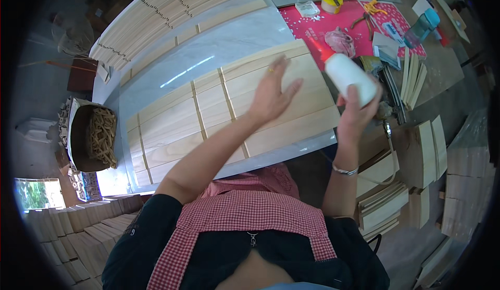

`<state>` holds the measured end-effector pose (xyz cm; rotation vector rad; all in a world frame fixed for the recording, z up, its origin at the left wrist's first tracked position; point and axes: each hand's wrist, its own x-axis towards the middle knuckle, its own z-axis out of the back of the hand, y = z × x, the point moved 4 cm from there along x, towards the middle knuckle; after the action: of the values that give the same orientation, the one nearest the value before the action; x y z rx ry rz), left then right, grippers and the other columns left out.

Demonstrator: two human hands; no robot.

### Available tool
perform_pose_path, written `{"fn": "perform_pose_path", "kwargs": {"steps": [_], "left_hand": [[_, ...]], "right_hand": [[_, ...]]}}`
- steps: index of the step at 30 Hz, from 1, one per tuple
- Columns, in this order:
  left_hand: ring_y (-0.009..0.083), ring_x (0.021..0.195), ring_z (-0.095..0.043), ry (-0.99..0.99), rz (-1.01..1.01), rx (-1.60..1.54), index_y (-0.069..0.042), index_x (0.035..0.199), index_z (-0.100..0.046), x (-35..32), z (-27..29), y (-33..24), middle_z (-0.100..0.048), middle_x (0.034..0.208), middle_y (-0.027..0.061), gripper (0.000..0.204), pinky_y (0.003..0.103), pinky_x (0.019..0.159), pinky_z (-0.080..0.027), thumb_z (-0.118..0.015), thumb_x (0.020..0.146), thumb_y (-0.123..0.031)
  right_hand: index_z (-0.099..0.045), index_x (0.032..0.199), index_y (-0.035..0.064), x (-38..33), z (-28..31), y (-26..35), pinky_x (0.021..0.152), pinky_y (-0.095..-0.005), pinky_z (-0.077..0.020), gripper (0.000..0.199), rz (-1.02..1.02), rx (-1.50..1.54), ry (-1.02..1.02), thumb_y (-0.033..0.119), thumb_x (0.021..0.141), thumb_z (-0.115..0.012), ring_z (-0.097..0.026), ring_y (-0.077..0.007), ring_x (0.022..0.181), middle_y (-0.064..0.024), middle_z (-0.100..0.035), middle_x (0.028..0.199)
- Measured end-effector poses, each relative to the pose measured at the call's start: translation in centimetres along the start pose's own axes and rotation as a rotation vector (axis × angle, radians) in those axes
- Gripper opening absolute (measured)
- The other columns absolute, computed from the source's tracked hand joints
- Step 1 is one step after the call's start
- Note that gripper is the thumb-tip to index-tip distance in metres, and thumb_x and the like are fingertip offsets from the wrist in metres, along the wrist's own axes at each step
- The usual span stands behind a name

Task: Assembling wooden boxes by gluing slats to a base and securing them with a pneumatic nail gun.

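Left hand (272, 91) lies open and flat on the wooden panel (234, 113), smoothing it, I judge; right hand (354, 114) clasps a white bottle (350, 77); next calls for tipping it over the boards.

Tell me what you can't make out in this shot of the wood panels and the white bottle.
- Head view: the white bottle's lower end and any nozzle, wrapped by the right hand.
- The wood panel surface under the left hand; whether the palm touches it is unclear.
- The panel's near edge, hidden by the left forearm and checked apron.
- Small items on the red mat, too small to identify.
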<state>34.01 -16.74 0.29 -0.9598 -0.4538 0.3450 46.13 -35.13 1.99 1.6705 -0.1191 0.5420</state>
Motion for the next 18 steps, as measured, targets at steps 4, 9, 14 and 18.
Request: {"fn": "perform_pose_path", "kwargs": {"steps": [4,9,14,18], "left_hand": [[0.0401,0.149,-0.032,-0.057,-0.009,0.705,-0.001,0.153,-0.04,1.7,0.5,5.0,-0.035,0.162,0.0213,0.078,0.049,0.121,-0.027,-0.055,0.099,-0.055],[0.0383,0.154,-0.023,0.025,0.096,0.99,-0.004,0.157,-0.037,1.4,0.2,7.2,-0.029,0.166,0.0186,0.086,0.051,0.124,-0.019,-0.048,0.097,-0.065],[0.038,0.157,-0.017,0.071,0.147,0.932,-0.004,0.159,-0.035,1.6,0.3,6.9,-0.028,0.167,0.0177,0.091,0.053,0.125,-0.014,-0.043,0.096,-0.07],[0.0409,0.155,-0.019,0.051,0.119,0.916,-0.002,0.157,-0.036,1.5,0.3,7.0,-0.03,0.166,0.0194,0.09,0.055,0.124,-0.016,-0.044,0.096,-0.069]], "right_hand": [[-0.05,0.126,0.0013,3.3,1.3,-1.1,0.051,-0.0235,-0.0447,0.05,-0.244,0.191,-0.115,0.027,0.091,-0.075,-0.057,-0.0147,0.075,-0.0153,-0.058,0.111],[-0.052,0.124,0.0004,4.6,1.2,-4.8,0.049,-0.0228,-0.0392,0.048,-0.331,0.143,-0.184,0.033,0.095,-0.072,-0.052,-0.0105,0.06,-0.0118,-0.06,0.096],[-0.055,0.121,-0.0003,6.3,-0.7,-6.9,0.048,-0.0232,-0.0412,0.047,-0.338,0.104,-0.222,0.035,0.094,-0.073,-0.051,-0.0104,0.057,-0.0124,-0.06,0.094],[-0.057,0.12,-0.0012,7.2,-2.7,-8.3,0.048,-0.0231,-0.0434,0.051,-0.356,-0.035,-0.167,0.037,0.092,-0.075,-0.054,-0.0115,0.059,-0.0139,-0.061,0.095]]}}
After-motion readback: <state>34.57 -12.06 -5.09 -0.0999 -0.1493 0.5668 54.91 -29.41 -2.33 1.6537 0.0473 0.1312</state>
